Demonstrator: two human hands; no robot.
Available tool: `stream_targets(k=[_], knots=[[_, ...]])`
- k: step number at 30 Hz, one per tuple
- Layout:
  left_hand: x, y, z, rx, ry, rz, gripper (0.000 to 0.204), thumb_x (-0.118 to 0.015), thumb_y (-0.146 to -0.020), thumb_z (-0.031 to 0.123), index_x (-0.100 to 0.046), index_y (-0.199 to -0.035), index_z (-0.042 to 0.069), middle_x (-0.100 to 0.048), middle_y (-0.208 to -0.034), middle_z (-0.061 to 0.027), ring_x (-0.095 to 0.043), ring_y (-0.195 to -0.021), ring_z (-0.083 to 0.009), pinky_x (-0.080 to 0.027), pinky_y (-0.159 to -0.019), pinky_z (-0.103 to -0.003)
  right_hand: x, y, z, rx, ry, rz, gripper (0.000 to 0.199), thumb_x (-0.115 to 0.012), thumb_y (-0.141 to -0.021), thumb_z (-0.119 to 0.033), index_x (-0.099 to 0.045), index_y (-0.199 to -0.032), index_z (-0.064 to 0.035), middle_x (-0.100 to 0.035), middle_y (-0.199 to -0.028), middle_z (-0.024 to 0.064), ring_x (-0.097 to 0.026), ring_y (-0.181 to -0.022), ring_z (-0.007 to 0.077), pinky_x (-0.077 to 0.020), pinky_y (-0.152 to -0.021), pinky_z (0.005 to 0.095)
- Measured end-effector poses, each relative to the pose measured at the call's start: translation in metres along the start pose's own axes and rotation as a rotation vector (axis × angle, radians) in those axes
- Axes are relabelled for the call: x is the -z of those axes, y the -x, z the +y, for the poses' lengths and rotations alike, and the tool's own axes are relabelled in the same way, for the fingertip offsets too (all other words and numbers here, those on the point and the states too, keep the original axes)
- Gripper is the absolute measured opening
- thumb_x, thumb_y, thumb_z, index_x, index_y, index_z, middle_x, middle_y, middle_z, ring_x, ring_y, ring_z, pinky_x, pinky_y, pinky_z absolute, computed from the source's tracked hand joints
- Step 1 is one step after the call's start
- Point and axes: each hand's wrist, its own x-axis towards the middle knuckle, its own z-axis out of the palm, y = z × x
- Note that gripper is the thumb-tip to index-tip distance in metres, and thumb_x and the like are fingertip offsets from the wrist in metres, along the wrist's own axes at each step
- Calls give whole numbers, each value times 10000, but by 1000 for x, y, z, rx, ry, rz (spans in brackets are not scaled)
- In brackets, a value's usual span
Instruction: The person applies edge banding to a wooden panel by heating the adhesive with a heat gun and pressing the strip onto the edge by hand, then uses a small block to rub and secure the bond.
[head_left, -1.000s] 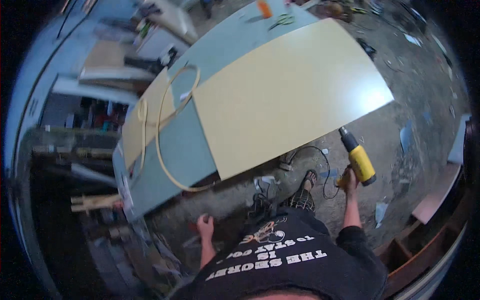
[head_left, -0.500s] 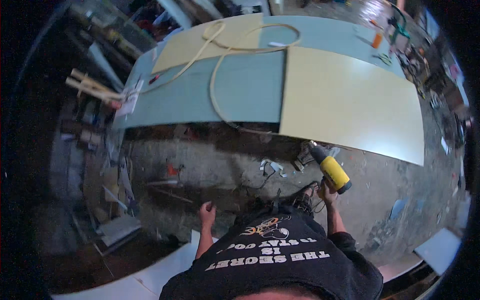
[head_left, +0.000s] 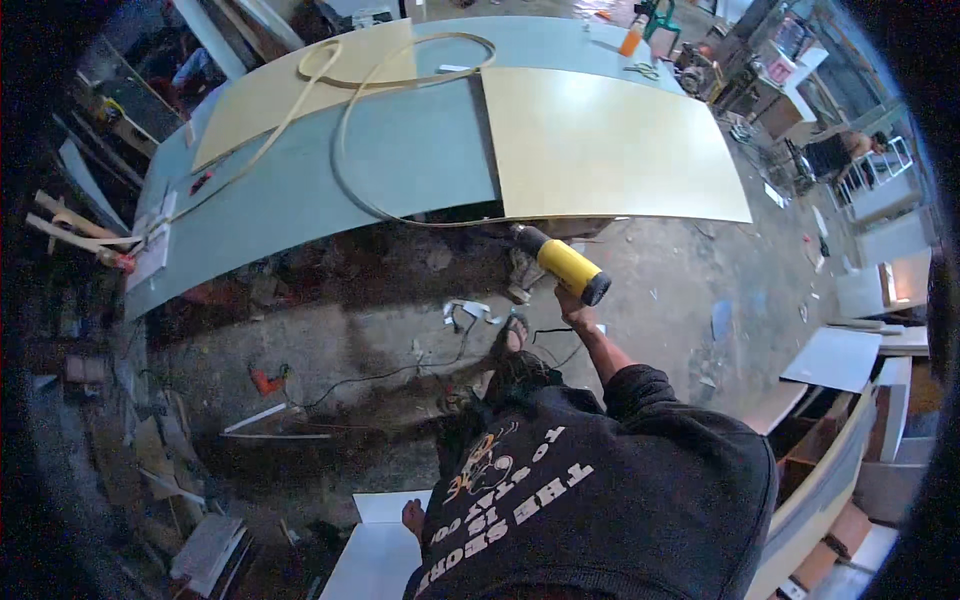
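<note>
My right hand (head_left: 574,307) is wrapped round the handle of a yellow and black heat gun (head_left: 568,264). Its nozzle points up and left, close to the front edge of a cream panel (head_left: 615,150). A long, narrow cream strip (head_left: 340,150) loops over the panels, and its near end runs along that front edge. Low beside my body, my left hand (head_left: 412,518) hangs with its fingers curled in; nothing shows in it. Part of that hand is hidden by my dark sweatshirt.
Under the cream panel lies a large blue-green sheet (head_left: 420,145). An orange bottle (head_left: 631,38) stands near its far end, beside green-handled scissors (head_left: 642,70). Cables and white scraps (head_left: 468,310) litter the floor. Another person (head_left: 845,150) bends over at the far right.
The view has swung, so the table appears farther left and my body is turned. My right arm reaches farther forward, bringing the heat gun to the panel edge. My left hand has dropped back.
</note>
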Motion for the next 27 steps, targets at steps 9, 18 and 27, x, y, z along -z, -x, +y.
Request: stream_targets(k=[9, 18, 27], knots=[[-35, -26, 101, -136, 169, -152, 293, -682, -880, 155, -622, -1102, -27, -654, -1043, -142, -603, -943, -254, -476, -877, -378, 56, 21, -4, -221, -53, 180, 383, -620, -914, -307, -549, -1192, -52, -592, -1104, 133, -558, -1061, 270, -447, -961, 406], [-87, -51, 262, -312, 120, -154, 365, -688, -882, 157, -603, -1172, -46, -651, -1107, -164, -605, -1021, -261, -459, -932, -351, 136, -17, 29, 50, -66, 179, 532, -732, -790, -382, -599, -1218, -94, -624, -1206, 126, -568, -1156, 279, -422, -1016, 396], [-191, 14, 408, -489, -158, -452, 417, -708, -867, 141, -583, -1206, -67, -652, -1149, -180, -627, -1035, -245, -483, -921, -345, 334, -5, 221, -173, -23, 637, 344, -698, -827, -190, -607, -1131, -59, -642, -1055, 118, -619, -954, 299, -492, -851, 406]])
